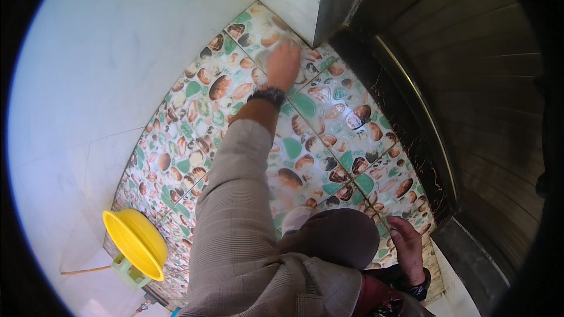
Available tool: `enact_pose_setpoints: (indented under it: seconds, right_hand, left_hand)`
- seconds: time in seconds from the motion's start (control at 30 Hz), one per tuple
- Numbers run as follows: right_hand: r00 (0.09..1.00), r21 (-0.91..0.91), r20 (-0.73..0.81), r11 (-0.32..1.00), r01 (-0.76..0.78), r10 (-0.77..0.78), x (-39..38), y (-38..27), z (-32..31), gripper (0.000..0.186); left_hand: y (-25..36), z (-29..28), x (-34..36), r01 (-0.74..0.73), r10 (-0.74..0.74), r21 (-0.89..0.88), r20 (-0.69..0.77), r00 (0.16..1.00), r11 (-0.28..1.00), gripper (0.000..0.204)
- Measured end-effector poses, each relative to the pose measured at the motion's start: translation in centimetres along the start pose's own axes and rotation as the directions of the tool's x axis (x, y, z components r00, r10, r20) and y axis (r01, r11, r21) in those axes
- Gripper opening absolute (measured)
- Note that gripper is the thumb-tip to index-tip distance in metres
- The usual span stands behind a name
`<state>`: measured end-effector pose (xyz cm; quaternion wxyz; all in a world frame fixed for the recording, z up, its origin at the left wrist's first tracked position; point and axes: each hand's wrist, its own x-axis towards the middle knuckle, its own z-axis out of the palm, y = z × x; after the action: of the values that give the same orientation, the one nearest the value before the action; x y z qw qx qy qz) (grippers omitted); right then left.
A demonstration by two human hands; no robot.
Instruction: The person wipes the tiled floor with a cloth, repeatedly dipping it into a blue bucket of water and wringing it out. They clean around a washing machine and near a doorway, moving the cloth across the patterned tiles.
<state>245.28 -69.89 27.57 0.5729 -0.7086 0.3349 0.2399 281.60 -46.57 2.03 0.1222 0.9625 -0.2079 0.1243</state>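
My left hand (284, 61) reaches far ahead to the floor, at the corner by the white wall's end. Its fingers are bent down against the tiles, and a pale blurred patch shows beside them; what they hold is hidden. A dark band (267, 96) circles that wrist, below a grey checked sleeve (238, 188). The pebble-patterned tile floor (320, 120) looks wet and shiny in places. At the lower right, my right hand (406, 246) hangs near my dark-clad knee (338, 238), loosely curved, with nothing visible in it.
A yellow basin (138, 240) leans tilted on a pale green stool (130, 273) at the lower left, by the white wall (106, 70). Along the right runs a dark raised sill (393, 103) before a dark slatted door (470, 82). A pale shoe (296, 217) shows beside my knee.
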Motion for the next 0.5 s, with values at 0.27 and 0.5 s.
enact_pose_setpoints:
  seconds: [0.27, 0.5]
  right_hand:
    - [0.997, 0.024, 0.048, 0.998, 0.063, -0.065, -0.3, 1.3, 0.3, 0.032]
    - [0.999, 0.029, -0.038, 0.999, -0.029, 0.03, -1.4, 2.7, -0.2, 0.032]
  left_hand:
    - [-2.7, 0.2, 1.2, 0.557, -0.489, -0.816, 0.426, 0.761, 0.154, 0.041]
    - [-6.5, 3.5, 2.8, 0.588, -0.504, -0.769, 0.416, 0.757, 0.248, 0.047]
